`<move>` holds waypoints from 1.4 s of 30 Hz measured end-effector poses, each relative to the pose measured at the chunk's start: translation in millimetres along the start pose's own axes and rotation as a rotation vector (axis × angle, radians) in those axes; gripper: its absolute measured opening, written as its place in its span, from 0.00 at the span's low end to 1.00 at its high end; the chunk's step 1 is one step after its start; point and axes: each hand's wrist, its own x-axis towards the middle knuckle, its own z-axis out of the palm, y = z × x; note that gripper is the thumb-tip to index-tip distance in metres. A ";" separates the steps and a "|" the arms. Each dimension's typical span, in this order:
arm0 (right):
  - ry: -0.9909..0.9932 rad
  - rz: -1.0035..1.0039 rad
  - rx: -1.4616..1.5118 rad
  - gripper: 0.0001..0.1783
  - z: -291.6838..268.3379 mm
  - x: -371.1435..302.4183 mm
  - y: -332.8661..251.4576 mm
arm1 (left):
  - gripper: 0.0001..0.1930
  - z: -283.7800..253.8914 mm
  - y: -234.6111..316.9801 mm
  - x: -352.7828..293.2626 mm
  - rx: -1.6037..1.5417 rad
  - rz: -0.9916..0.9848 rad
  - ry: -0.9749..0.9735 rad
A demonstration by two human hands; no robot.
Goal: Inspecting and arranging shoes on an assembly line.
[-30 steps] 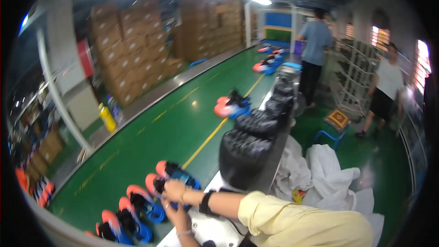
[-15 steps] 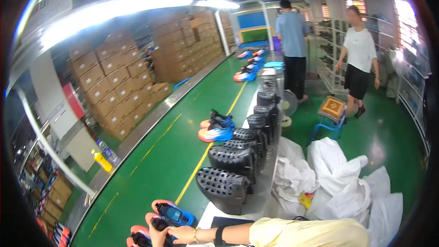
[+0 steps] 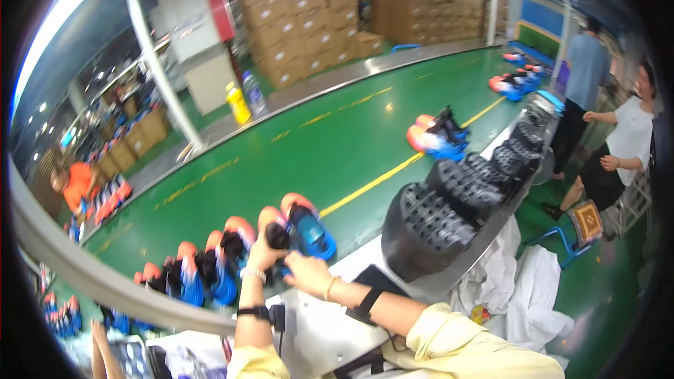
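Observation:
My left hand (image 3: 261,255) grips the black collar of an orange-and-blue sports shoe (image 3: 271,216) on the near side of the green conveyor. Right beside it, my right hand (image 3: 309,274) is closed with curled fingers at the near end of the same shoe; blur hides what is between them. Touching distance to the right lies another shoe (image 3: 312,230), its opening showing a blue insert. To the left stretches a row of similar orange, blue and black shoes (image 3: 226,267). Both wrists carry black straps.
Black perforated rounded forms (image 3: 428,228) line the conveyor's right edge. More shoes (image 3: 439,137) stand farther along the green belt (image 3: 337,147). Yellow (image 3: 238,103) and clear bottles stand on the far ledge. White sacks (image 3: 526,295) and a blue stool (image 3: 579,231) are at right, near two people.
My view has swung left and down, bringing both forearms and the row of shoes into sight. My hands stay together at the shoe. The white-shirted person has raised their forearms.

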 end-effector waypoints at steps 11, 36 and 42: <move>-0.043 -0.068 0.003 0.29 -2.8 -20.4 -30.5 | 0.34 2.6 -14.3 -14.9 0.245 -0.187 0.170; 0.723 0.508 -0.349 0.31 -336.7 -216.9 46.3 | 0.05 29.7 129.6 -22.3 0.079 0.255 0.507; 0.530 0.636 -0.348 0.40 -350.0 -209.6 44.2 | 0.18 72.3 77.7 16.6 0.079 0.184 0.497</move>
